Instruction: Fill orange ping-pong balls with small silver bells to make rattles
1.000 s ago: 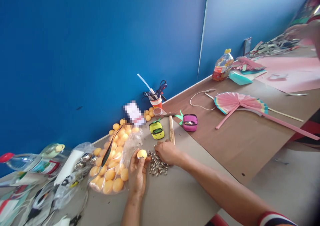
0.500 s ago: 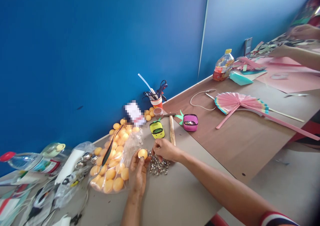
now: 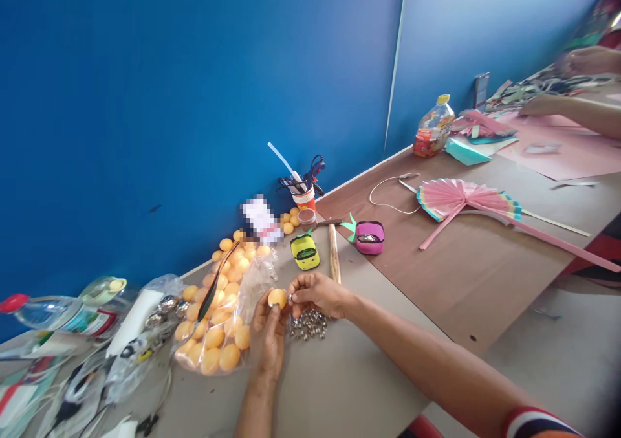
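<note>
My left hand (image 3: 268,338) is closed around an orange ping-pong ball (image 3: 277,297), held up between thumb and fingers. A small dark spot shows on the ball beside the thumb. Just to its right, my right hand (image 3: 317,294) pinches a small silver bell (image 3: 290,299) close to the ball; whether they touch I cannot tell. Beneath my right hand lies a pile of small silver bells (image 3: 309,327) on the table. Left of my left hand, a clear plastic bag (image 3: 259,276) holds many more orange balls (image 3: 213,338).
Behind my hands are a yellow-green pouch (image 3: 305,251), a hammer (image 3: 334,253), a magenta pouch (image 3: 369,237) and a paper cup (image 3: 304,198) with tools. Bottles (image 3: 63,315) and bagged clutter stand left. A pink paper fan (image 3: 466,198) lies right; another person's arms (image 3: 572,108) work beyond.
My right hand has moved left from over the pile toward the ball, and a small silver bell now shows at its fingertips. My left hand stays almost still with the ball.
</note>
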Demonstrator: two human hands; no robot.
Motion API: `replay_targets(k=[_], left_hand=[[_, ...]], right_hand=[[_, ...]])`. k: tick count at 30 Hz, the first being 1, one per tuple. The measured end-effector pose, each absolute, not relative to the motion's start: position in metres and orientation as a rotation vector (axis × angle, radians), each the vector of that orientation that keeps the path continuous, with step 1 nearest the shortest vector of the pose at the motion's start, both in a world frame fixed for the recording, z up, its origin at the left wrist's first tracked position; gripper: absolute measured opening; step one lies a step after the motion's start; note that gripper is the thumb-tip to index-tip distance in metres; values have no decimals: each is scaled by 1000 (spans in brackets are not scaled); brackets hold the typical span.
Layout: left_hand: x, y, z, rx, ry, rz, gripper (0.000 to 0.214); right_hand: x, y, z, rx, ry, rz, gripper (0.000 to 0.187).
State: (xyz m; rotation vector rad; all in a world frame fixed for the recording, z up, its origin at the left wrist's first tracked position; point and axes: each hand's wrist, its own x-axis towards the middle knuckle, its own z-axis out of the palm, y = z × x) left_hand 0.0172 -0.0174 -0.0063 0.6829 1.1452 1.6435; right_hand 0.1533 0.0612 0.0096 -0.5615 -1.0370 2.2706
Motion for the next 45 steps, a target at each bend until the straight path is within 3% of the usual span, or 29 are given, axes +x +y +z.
replay_targets(k=[8, 45], left_hand=[[18, -18, -9, 702, 1162, 1605, 43], [16, -19, -18, 867, 1546, 1597, 43]], right_hand=[[147, 55, 14, -712, -1332, 2001, 2], [139, 50, 0, -1021, -1650, 1680, 11]])
